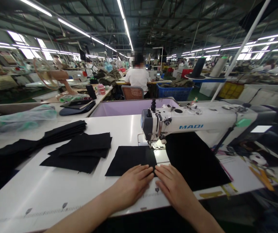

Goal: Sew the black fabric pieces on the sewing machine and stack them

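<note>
Under the presser foot of a white sewing machine lies the right edge of a black fabric piece, flat on the white table. My left hand rests on the near right part of this piece, fingers stretched out and lying flat. Close beside it, my right hand lies with fingers extended, the fingertips at the fabric's right edge near the bare machine plate. Another, larger black fabric spreads under the machine arm, to the right of my right hand. Neither hand grips anything.
Black cut pieces lie stacked on the left, with a longer black pile beyond. Thread cones stand behind the machine. Orange-handled scissors lie at the right. A person in white sits ahead, back turned.
</note>
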Demonstrator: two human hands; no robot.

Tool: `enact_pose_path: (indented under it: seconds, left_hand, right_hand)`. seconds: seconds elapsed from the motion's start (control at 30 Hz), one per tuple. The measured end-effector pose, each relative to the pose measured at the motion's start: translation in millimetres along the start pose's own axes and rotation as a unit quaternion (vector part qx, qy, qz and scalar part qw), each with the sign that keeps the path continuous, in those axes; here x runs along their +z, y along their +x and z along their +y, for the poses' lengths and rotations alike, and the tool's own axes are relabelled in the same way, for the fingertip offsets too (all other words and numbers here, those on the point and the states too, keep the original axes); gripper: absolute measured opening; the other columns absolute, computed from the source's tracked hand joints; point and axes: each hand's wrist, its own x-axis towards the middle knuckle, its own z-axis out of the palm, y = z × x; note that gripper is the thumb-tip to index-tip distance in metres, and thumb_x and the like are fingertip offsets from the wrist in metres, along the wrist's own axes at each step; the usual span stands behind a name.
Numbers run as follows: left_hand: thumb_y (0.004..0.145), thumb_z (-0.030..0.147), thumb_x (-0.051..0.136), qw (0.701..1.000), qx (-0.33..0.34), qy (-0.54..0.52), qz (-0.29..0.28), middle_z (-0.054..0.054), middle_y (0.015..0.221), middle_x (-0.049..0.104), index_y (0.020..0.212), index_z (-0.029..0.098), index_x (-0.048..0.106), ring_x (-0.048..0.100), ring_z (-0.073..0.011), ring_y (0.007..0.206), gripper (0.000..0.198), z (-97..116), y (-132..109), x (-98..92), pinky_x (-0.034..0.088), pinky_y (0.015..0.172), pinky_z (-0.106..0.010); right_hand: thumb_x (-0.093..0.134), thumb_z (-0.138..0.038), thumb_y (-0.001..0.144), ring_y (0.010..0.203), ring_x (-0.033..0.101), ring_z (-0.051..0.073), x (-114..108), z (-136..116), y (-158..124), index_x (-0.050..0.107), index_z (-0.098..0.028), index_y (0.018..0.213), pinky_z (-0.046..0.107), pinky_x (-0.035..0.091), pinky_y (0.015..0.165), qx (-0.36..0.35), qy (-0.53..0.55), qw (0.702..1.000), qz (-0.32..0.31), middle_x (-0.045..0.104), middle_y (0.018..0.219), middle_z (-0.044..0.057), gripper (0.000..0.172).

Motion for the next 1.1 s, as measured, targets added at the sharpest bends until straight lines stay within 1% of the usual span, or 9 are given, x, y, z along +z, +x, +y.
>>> enact_pose_path:
  seconds: [0.2, 0.33, 0.43, 0.57, 0.67, 0.77, 0.87, 1.0, 1.1]
  left_hand:
    - [0.101, 0.021, 0.045, 1.0, -0.007, 0.013, 0.018, -0.012, 0.141, 0.058, 0.134, 0.016, 0.058, 0.055, -0.0279, 0.13, 0.036, -25, 10, 2.3, 0.047, 0.109, -0.047]
    - [0.102, 0.023, 0.044, 0.999, -0.012, 0.006, 0.031, -0.012, 0.141, 0.059, 0.134, 0.017, 0.059, 0.056, -0.0268, 0.129, 0.036, -41, 18, 1.1, 0.047, 0.109, -0.046]
    - [0.101, 0.024, 0.044, 0.999, -0.011, 0.001, 0.037, -0.012, 0.139, 0.06, 0.132, 0.018, 0.061, 0.057, -0.0263, 0.127, 0.036, -53, 25, -1.1, 0.047, 0.109, -0.046]
    - [0.101, 0.024, 0.044, 0.999, -0.019, 0.001, 0.029, -0.012, 0.139, 0.06, 0.131, 0.016, 0.062, 0.056, -0.0252, 0.128, 0.036, -68, 34, -3.3, 0.044, 0.111, -0.043]
    - [0.102, 0.026, 0.043, 0.999, -0.025, 0.003, 0.028, -0.012, 0.14, 0.059, 0.131, 0.015, 0.062, 0.055, -0.0248, 0.129, 0.036, -79, 40, -3.7, 0.043, 0.112, -0.042]
    - [0.102, 0.027, 0.042, 0.999, -0.026, 0.008, 0.025, -0.013, 0.14, 0.059, 0.13, 0.013, 0.063, 0.055, -0.0245, 0.129, 0.037, -90, 46, -3.8, 0.042, 0.113, -0.041]
    - [0.103, 0.026, 0.041, 0.999, -0.026, 0.018, 0.03, -0.013, 0.139, 0.059, 0.13, 0.014, 0.063, 0.055, -0.0239, 0.129, 0.037, -95, 50, -2.4, 0.042, 0.113, -0.041]
    - [0.102, 0.025, 0.041, 0.997, -0.034, 0.033, 0.061, -0.013, 0.136, 0.062, 0.13, 0.014, 0.062, 0.056, -0.0252, 0.127, 0.037, -96, 50, 5.0, 0.044, 0.111, -0.043]
    - [0.101, 0.025, 0.041, 0.995, -0.053, 0.032, 0.077, -0.013, 0.139, 0.06, 0.132, 0.016, 0.061, 0.054, -0.0255, 0.13, 0.037, -94, 46, 13.1, 0.043, 0.112, -0.045]
  right_hand:
    - [0.048, -0.026, 0.1, 0.121, 0.058, 0.025, -4, 7, 27, 0.063, -0.021, 0.126, 0.052, 0.041, 0.111, 0.016, 0.038, 0.999, -0.015, 0.065, 0.131, 0.008, 0.03]
    - [0.049, -0.025, 0.1, 0.12, 0.058, 0.025, -7, 12, 44, 0.063, -0.019, 0.124, 0.052, 0.04, 0.111, 0.02, 0.048, 0.998, -0.032, 0.066, 0.129, 0.009, 0.029]
    - [0.052, -0.024, 0.099, 0.118, 0.058, 0.024, -7, 17, 57, 0.064, -0.017, 0.122, 0.051, 0.039, 0.11, 0.024, 0.047, 0.998, -0.034, 0.066, 0.127, 0.008, 0.027]
    - [0.051, -0.025, 0.099, 0.114, 0.059, 0.023, -5, 23, 72, 0.065, -0.019, 0.118, 0.048, 0.041, 0.107, 0.021, 0.039, 0.998, -0.035, 0.068, 0.123, 0.006, 0.024]
    - [0.051, -0.026, 0.099, 0.111, 0.059, 0.023, -3, 26, 79, 0.067, -0.021, 0.115, 0.046, 0.044, 0.103, 0.017, 0.023, 0.999, -0.036, 0.069, 0.122, 0.006, 0.023]
    - [0.052, -0.027, 0.099, 0.111, 0.059, 0.024, -2, 27, 81, 0.068, -0.021, 0.113, 0.046, 0.046, 0.101, 0.021, 0.013, 0.999, -0.034, 0.07, 0.12, 0.006, 0.022]
    - [0.051, -0.027, 0.099, 0.112, 0.059, 0.023, -4, 25, 78, 0.066, -0.022, 0.117, 0.045, 0.046, 0.102, 0.026, 0.017, 0.999, -0.033, 0.069, 0.122, 0.005, 0.024]
    - [0.054, -0.025, 0.097, 0.119, 0.056, 0.024, -4, 17, 67, 0.063, -0.022, 0.122, 0.046, 0.045, 0.106, 0.044, 0.033, 0.998, -0.033, 0.065, 0.129, 0.006, 0.027]
    - [0.054, -0.022, 0.096, 0.126, 0.053, 0.026, 5, 13, 57, 0.059, -0.018, 0.128, 0.049, 0.043, 0.109, 0.054, 0.024, 0.998, -0.016, 0.061, 0.135, 0.01, 0.032]
